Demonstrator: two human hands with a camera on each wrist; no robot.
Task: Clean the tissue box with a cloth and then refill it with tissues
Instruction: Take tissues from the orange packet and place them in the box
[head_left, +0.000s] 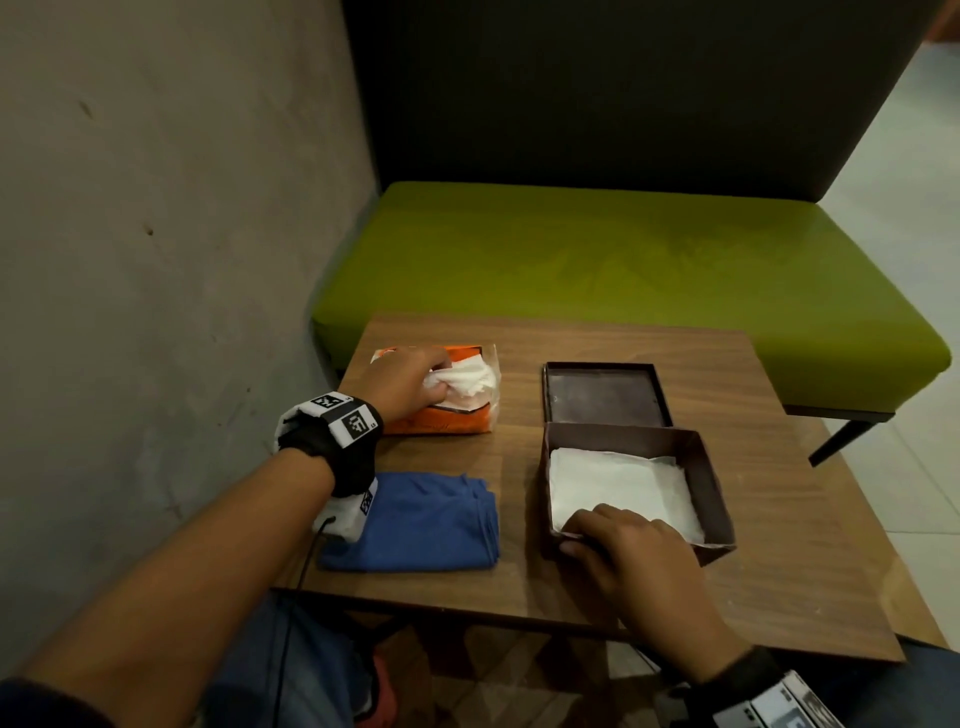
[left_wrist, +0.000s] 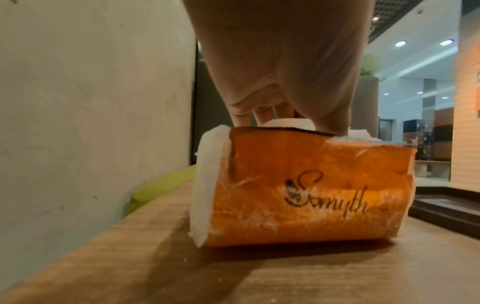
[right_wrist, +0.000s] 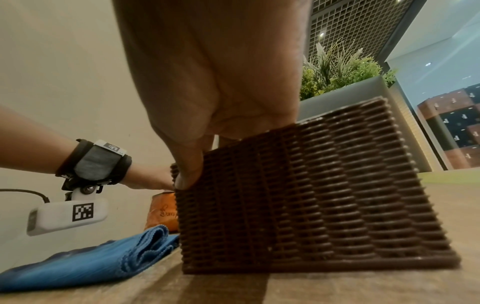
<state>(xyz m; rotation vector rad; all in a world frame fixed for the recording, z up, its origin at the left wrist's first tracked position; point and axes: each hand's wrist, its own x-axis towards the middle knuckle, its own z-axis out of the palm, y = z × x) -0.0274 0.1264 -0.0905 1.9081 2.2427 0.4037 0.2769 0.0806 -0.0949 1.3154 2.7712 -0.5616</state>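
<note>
The right hand (head_left: 631, 558) grips the near wall of the brown tissue box (head_left: 714, 499), which holds white tissues on the table (head_left: 779, 587), while farther off the left hand (head_left: 410, 382) pinches tissue (head_left: 470, 376) from the orange pack (left_wrist: 311, 185) beyond the blue cloth (head_left: 426, 519).

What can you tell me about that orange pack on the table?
The orange tissue pack is a soft, crinkled plastic wrapper with dark script lettering on its side. It lies on the wooden table, torn open on top, white tissues bulging out. The left hand grips those tissues.
</note>
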